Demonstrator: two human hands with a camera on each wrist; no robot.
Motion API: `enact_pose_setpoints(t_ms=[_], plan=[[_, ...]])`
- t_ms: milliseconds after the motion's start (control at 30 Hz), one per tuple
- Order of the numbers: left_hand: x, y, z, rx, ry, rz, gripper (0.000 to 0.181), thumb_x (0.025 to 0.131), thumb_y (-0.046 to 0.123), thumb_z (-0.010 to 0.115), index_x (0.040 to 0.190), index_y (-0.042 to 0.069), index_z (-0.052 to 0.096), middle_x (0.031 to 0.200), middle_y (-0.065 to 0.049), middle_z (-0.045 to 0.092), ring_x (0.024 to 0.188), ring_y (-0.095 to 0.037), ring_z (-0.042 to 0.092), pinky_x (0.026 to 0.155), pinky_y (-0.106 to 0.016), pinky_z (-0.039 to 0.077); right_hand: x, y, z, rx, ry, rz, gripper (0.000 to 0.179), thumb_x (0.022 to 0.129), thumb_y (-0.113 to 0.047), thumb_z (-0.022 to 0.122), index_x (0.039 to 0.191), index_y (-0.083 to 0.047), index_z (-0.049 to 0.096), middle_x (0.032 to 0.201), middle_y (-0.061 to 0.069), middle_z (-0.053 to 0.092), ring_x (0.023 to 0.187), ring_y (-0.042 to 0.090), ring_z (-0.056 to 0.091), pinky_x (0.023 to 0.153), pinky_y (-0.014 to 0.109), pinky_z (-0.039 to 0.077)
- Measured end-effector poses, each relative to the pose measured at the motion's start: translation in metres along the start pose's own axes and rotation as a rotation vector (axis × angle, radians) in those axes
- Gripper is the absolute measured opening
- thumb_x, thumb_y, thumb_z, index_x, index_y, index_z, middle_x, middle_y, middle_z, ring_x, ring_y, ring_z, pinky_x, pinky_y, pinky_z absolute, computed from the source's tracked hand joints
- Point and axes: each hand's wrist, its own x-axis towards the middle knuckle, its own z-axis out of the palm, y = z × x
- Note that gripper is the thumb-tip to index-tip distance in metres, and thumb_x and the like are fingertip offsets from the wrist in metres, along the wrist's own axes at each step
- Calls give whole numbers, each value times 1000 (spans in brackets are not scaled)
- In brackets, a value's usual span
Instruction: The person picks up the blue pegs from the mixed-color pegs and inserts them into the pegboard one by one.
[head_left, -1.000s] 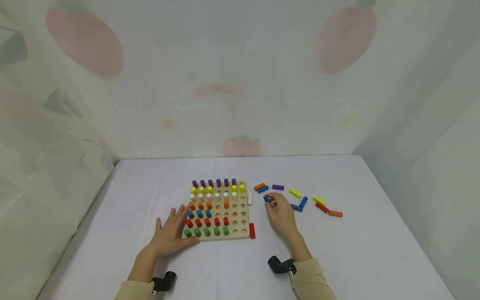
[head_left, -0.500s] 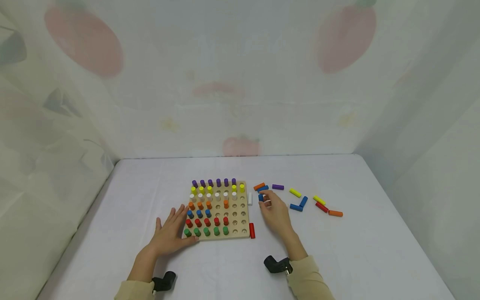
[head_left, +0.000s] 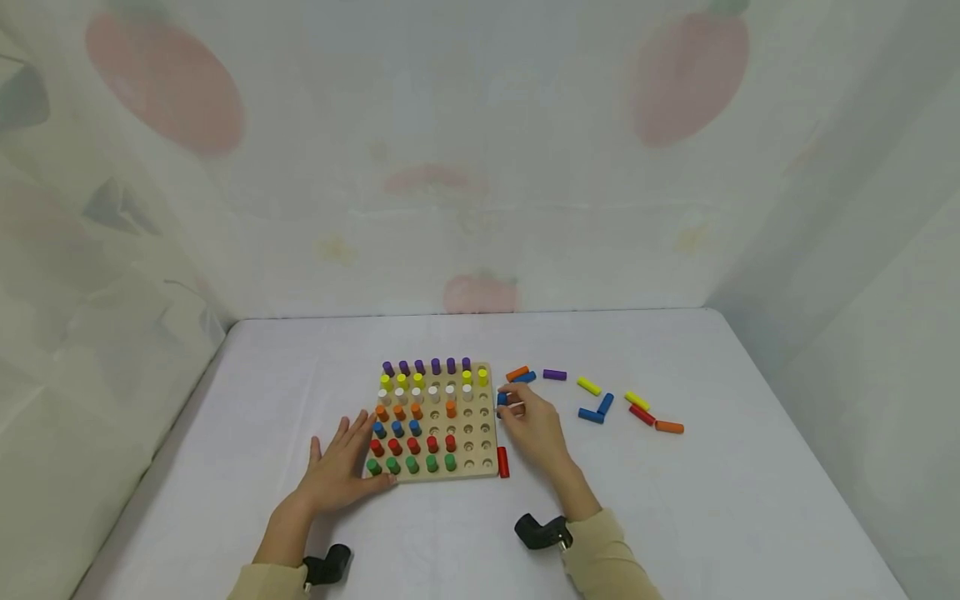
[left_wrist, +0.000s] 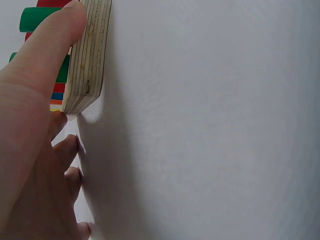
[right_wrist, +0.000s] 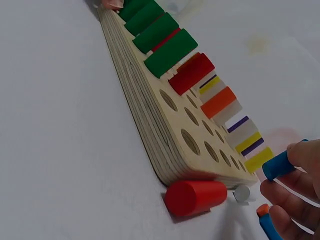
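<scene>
We had just carried our right hand (head_left: 534,427) leftward, pinching a blue cylindrical peg (right_wrist: 276,168), bringing it to the right edge of the pale plywood pegboard (head_left: 477,455), nearer its unfilled holes (right_wrist: 190,142) but not yet seated. Our left hand (head_left: 337,473) lay spread wide, thumb (left_wrist: 50,47) touching the board, apparently steadying it.

In the head view, soft, slightly dim light is spreading evenly over the table (head_left: 675,517), and the fruit prints (head_left: 165,87) on the backdrop (head_left: 585,242) are looking faded and blurry. In the left wrist view, a soft-edged grey shadow is lying beside the board (left_wrist: 90,55), and the right edge is looking darker. In the right wrist view, the red peg (right_wrist: 197,197) is casting a small shadow, while the pale background is looking out of focus.
</scene>
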Motion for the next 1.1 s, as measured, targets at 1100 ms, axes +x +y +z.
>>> enact_pose_setpoints(t_ms=[1100], plan=[[0, 1, 0, -3, -8, -7, 104, 66, 65, 68, 146, 14, 26, 152, -14, 21, 139, -41, 11, 99, -72, -6, 2, -35, 31, 55, -118, -137, 21, 85, -13, 65, 105, -11, 61, 94, 0, 65, 78, 7, 61, 68, 16, 51]])
